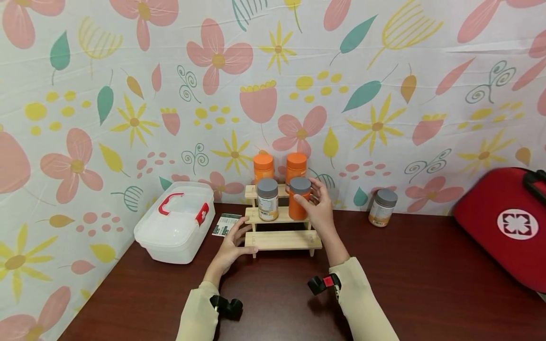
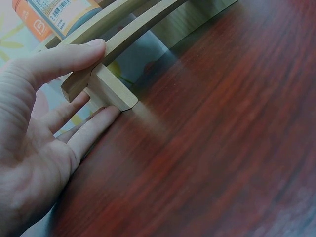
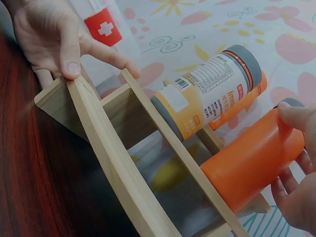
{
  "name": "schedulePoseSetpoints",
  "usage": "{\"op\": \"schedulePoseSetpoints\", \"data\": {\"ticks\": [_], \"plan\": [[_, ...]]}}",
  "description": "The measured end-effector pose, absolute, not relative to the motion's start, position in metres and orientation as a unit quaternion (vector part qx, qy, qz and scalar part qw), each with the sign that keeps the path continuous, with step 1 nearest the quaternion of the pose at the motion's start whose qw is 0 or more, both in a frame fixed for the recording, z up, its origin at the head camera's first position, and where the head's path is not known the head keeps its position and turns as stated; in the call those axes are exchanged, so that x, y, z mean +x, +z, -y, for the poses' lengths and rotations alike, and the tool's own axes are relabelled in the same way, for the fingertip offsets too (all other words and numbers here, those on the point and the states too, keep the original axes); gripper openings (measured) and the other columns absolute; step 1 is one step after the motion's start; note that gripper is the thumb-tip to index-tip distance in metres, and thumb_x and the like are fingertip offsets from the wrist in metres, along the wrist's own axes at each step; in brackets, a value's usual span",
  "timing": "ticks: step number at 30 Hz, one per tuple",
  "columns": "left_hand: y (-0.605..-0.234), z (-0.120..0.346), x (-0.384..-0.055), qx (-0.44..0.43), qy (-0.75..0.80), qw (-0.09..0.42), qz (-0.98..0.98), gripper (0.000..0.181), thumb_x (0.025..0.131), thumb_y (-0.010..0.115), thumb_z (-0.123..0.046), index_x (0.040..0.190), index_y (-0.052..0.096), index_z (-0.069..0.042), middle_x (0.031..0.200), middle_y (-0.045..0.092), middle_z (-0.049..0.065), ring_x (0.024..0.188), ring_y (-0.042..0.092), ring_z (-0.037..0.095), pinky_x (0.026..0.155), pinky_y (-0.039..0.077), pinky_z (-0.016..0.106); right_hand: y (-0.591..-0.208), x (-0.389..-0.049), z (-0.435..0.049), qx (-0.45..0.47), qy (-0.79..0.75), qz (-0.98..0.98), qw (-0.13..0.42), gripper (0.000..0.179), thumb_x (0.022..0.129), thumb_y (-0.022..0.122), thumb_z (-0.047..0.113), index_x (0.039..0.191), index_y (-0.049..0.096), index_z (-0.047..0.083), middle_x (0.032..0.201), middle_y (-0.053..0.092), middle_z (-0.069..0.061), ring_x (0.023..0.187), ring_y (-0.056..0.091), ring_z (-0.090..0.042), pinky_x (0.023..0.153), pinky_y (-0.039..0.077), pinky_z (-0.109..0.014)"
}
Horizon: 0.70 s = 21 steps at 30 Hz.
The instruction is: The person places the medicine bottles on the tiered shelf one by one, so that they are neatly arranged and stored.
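A three-tier wooden stand [image 1: 283, 240] sits on the dark table against the wall. My left hand [image 1: 228, 251] holds its left end, the thumb on the lowest tier and the other fingers along the side. At the right of the middle tier, my right hand [image 1: 321, 208] grips an orange bottle [image 1: 298, 208] with a grey lid; the right wrist view shows fingers and thumb around its upper part. Beside it stands a grey-lidded bottle [image 1: 268, 208] with a white and yellow label. Two orange-capped bottles, left [image 1: 263, 166] and right [image 1: 296, 163], occupy the top tier, partly hidden.
Left of the stand is a translucent plastic box [image 1: 175, 227] with a red handle, and a printed card [image 1: 226, 224] lies between them. Another grey-lidded bottle [image 1: 383, 208] stands to the right. A red first-aid bag [image 1: 482, 208] is at the far right.
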State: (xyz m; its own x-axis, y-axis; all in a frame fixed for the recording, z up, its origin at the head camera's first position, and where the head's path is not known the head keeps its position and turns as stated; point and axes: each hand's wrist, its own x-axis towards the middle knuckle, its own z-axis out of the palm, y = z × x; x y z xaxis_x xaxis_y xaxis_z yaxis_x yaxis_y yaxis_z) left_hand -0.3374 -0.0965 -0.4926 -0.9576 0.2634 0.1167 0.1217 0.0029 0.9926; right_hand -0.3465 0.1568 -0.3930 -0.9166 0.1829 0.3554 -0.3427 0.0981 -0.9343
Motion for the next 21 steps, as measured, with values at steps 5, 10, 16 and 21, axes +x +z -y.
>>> {"op": "schedulePoseSetpoints", "data": {"ticks": [5,10,16,21], "plan": [[-0.492,0.095,-0.337,0.137,0.692,0.051,-0.707,0.088,0.078,0.078,0.001,0.151,0.034,-0.022,0.152,0.041,0.020,0.134,0.045,0.042,0.113,0.030,0.059,-0.390,-0.344,-0.162,0.065,0.669,0.717,0.184,0.065,0.089,0.071,0.010,0.144,0.038,0.005,0.141,0.047,-0.018,0.128,0.045,-0.031,0.109,0.035,-0.047],[-0.491,0.095,-0.337,0.138,0.690,0.053,-0.709,0.088,0.078,0.078,0.001,0.151,0.033,-0.022,0.152,0.040,0.020,0.135,0.044,0.042,0.113,0.029,0.058,-0.389,-0.342,-0.169,0.072,0.667,0.720,0.180,0.063,0.090,0.070,0.011,0.144,0.039,0.006,0.142,0.046,-0.016,0.125,0.046,-0.028,0.110,0.035,-0.047],[-0.492,0.096,-0.337,0.143,0.692,0.050,-0.706,0.088,0.078,0.077,0.001,0.151,0.033,-0.022,0.153,0.039,0.019,0.138,0.040,0.041,0.114,0.028,0.058,-0.384,-0.339,-0.178,0.086,0.670,0.711,0.196,0.061,0.090,0.069,0.008,0.143,0.039,0.002,0.141,0.047,-0.018,0.128,0.044,-0.032,0.109,0.036,-0.046],[-0.493,0.098,-0.336,0.151,0.691,0.050,-0.705,0.089,0.079,0.077,0.001,0.152,0.031,-0.021,0.154,0.038,0.019,0.141,0.037,0.041,0.115,0.025,0.059,-0.379,-0.339,-0.188,0.074,0.680,0.697,0.215,0.057,0.091,0.066,0.005,0.142,0.040,0.002,0.137,0.049,-0.016,0.129,0.042,-0.033,0.102,0.039,-0.032]]}}
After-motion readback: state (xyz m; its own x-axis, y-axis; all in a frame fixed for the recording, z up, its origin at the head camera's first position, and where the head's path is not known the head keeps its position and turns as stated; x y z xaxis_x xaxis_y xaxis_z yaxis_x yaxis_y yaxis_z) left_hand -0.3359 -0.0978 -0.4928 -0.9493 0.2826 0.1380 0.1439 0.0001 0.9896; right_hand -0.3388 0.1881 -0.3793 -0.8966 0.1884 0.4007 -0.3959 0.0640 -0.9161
